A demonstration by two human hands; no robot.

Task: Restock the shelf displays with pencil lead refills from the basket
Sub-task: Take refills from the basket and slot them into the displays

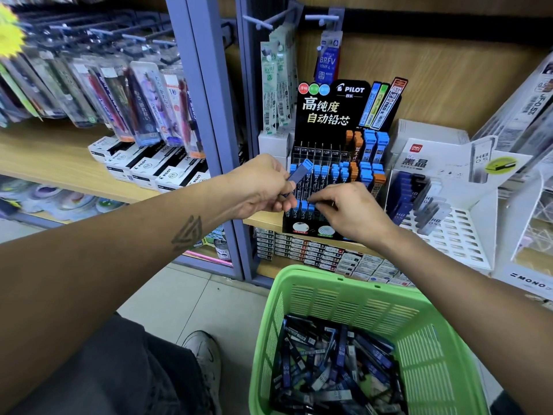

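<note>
The left hand [259, 187] pinches a lead refill tube [300, 175], tilted with its blue cap up and to the right, just in front of the black display rack [329, 115] on the shelf [59, 163]. The right hand [348, 211] pinches a blue-capped tube in the rack's front row. Below, a green basket [338, 292] holds many loose refills.

Shelf: a wooden shelf board [269, 218] carries the displays.
On shelf, centre: black Pilot display stand [326, 115] with rows of blue- and orange-capped lead tubes.
On shelf, right: white display rack [457, 235] just beside it, holding HB 0.5 tubes.
Floor: pale tiled floor [191, 295].
On floor: green basket [359, 295] of lead refills.
</note>
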